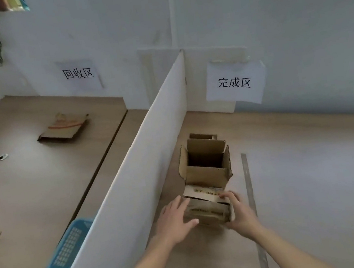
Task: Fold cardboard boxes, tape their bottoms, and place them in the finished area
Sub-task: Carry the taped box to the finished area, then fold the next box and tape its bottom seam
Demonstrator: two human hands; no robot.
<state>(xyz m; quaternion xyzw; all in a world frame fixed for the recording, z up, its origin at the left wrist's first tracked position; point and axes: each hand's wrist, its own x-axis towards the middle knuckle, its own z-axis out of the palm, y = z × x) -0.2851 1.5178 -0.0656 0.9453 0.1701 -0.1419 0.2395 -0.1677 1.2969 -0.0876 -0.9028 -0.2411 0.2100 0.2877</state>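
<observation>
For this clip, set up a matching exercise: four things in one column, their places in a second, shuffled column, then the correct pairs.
Things:
1. Flattened brown cardboard box with orange stripe
2. Blue plastic mesh basket
3. Open-topped brown cardboard box
4. Small brown cardboard box with printed flaps

Places:
A. Held between both hands
B. Against the white divider's left side, near the camera
C. Lying under the 回收区 sign
D. Standing right of the divider, beyond the held box

Pairs: 1-C, 2-B, 3-D, 4-A
</observation>
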